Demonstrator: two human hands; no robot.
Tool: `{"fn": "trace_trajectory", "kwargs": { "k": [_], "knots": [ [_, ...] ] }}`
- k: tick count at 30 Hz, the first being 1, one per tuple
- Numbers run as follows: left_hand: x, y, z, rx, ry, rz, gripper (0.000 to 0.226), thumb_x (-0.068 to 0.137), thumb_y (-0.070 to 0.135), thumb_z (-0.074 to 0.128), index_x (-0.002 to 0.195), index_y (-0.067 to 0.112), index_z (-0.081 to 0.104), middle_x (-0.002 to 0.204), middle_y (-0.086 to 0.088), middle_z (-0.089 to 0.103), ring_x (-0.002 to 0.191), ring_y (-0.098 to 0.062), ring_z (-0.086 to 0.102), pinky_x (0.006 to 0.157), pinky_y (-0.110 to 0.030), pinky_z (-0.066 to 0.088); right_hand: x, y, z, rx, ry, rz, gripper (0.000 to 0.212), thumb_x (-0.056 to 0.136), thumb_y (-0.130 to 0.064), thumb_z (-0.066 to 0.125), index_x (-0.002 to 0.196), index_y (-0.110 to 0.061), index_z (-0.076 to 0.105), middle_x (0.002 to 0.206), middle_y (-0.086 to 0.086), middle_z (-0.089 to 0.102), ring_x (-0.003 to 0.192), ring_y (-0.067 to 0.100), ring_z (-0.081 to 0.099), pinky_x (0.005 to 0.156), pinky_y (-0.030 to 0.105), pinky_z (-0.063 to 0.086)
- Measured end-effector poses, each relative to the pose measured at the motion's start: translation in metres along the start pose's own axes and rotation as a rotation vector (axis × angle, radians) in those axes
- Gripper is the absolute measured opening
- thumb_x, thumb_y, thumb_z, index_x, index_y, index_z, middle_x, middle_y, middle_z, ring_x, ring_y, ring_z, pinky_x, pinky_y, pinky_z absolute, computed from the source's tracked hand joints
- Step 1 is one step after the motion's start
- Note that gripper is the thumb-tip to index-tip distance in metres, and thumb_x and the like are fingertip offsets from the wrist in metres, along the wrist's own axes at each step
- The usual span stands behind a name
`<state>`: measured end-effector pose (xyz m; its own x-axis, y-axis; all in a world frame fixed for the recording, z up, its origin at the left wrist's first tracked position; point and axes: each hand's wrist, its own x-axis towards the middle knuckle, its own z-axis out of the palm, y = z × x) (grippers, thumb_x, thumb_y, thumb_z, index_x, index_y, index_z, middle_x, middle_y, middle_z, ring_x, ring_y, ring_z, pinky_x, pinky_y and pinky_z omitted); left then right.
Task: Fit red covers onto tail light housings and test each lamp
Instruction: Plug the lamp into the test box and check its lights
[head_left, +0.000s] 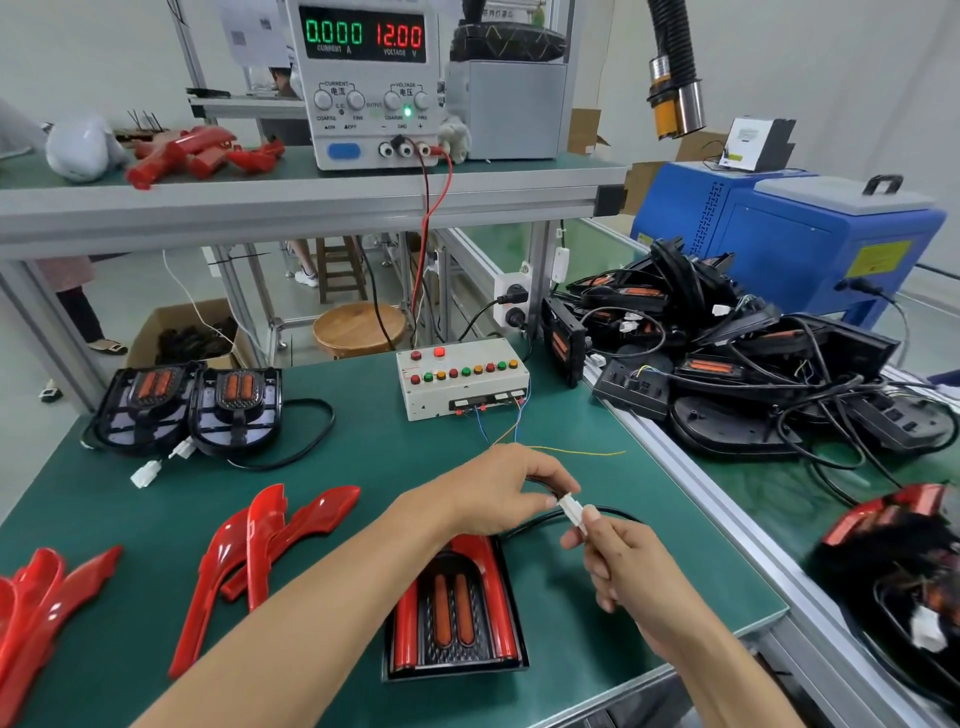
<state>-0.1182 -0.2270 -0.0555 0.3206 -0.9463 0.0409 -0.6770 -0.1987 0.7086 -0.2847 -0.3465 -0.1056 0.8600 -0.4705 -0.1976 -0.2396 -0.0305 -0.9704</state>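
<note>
Fingers of both hands — left hand (493, 493), right hand (631, 561) — pinch white connector (571, 506) above red-covered lamp (452, 613).

Two bare forearms are seen, no sleeves reaching into view. Nothing is worn on the left hand (498, 493) or the right hand (623, 566): no gloves, rings or watch; nails are kept short.

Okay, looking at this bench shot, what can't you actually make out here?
- Head view: whether the white connector is fully mated; the fingertips of the left hand and right hand cover its ends.
- Upper part of the tail light: hidden under the left forearm.
- Button labels on the test box: too small.
- Red covers at left: cut off by the frame edge.
</note>
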Motion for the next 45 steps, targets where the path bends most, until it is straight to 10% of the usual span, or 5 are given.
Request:
{"fn": "trace_trajectory", "kwargs": {
  "k": [16,45],
  "knots": [
    [0.008,0.006,-0.01,0.399,-0.129,0.139,0.022,0.091,0.023,0.075,0.112,0.017,0.074,0.107,0.003,0.077,0.104,-0.02,0.065,0.111,-0.045,0.04,-0.007,-0.01,0.001,-0.053,-0.036,0.021,0.048,0.109,-0.038,0.04,0.079,-0.007,0.063,0.053,-0.001,0.039,0.044,0.015,0.033,0.047,0.029,0.034],
    [0.001,0.001,0.002,0.571,-0.2,0.232,0.022,0.099,0.026,0.066,0.108,0.009,0.076,0.092,-0.016,0.075,0.104,-0.034,0.067,0.108,-0.045,0.045,-0.007,-0.001,0.001,-0.093,-0.086,0.028,0.048,0.108,-0.04,0.041,0.077,-0.011,0.065,0.055,0.002,0.043,0.045,0.016,0.034,0.049,0.031,0.035]
  ]
}}
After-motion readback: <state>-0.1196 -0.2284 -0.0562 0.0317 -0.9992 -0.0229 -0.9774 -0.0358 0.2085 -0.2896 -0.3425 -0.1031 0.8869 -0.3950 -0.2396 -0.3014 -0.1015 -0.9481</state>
